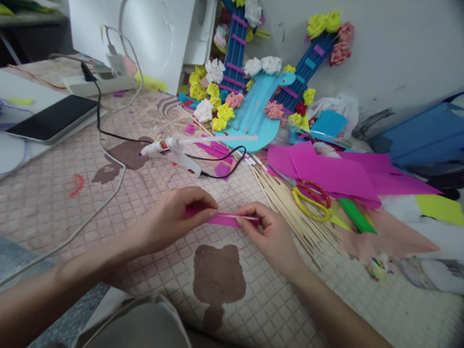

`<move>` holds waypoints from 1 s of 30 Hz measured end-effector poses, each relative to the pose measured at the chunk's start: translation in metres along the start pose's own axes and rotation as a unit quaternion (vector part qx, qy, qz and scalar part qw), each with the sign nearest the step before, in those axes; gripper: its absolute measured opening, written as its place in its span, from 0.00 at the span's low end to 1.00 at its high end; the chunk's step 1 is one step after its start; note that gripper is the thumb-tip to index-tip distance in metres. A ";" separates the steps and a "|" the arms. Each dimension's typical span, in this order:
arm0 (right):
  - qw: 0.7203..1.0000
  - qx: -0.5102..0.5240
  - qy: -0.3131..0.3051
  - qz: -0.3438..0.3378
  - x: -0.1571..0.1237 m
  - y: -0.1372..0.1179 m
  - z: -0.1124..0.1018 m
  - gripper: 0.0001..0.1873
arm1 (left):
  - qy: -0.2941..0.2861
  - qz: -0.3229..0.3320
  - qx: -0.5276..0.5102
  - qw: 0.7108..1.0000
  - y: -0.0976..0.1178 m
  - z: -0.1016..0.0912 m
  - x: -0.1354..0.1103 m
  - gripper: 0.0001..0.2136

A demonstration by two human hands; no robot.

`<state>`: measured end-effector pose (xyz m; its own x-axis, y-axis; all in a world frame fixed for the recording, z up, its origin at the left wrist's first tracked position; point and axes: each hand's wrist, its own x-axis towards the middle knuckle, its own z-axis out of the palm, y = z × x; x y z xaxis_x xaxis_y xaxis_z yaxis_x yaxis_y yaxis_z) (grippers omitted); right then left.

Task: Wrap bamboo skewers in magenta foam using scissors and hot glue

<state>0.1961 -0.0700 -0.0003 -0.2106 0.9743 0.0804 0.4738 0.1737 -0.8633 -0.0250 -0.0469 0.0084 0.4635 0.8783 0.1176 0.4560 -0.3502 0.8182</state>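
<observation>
A narrow strip of magenta paper is stretched between my hands, just above the table. Along its upper side runs a thin pale line, which looks like a slim wooden stick. My left hand pinches the strip's left end between thumb and fingers. At the other end, my right hand is closed on the strip and the stick, with thumb and forefinger together. Just beyond my hands lies a white glue gun with a long translucent glue stick in its back.
Bamboo sticks lie right of my hands beside yellow-handled scissors and magenta paper sheets. Behind stand paper guitars with crumpled paper flowers. A phone, a power strip and trailing cables occupy the left.
</observation>
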 end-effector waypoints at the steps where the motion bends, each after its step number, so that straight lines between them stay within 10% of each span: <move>1: 1.000 0.002 0.001 -0.001 0.000 0.000 0.000 0.02 | -0.001 -0.006 -0.003 1.000 0.000 0.000 0.000 0.05; 30: 0.996 0.075 -0.010 0.048 -0.001 0.004 0.001 0.05 | 0.010 0.012 0.019 1.000 -0.005 0.002 0.003 0.08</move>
<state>0.1967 -0.0704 -0.0043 -0.1886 0.9819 -0.0157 0.3593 0.0541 -0.9317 -0.0238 -0.0432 0.0036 0.4593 0.8758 0.1484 0.4736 -0.3828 0.7932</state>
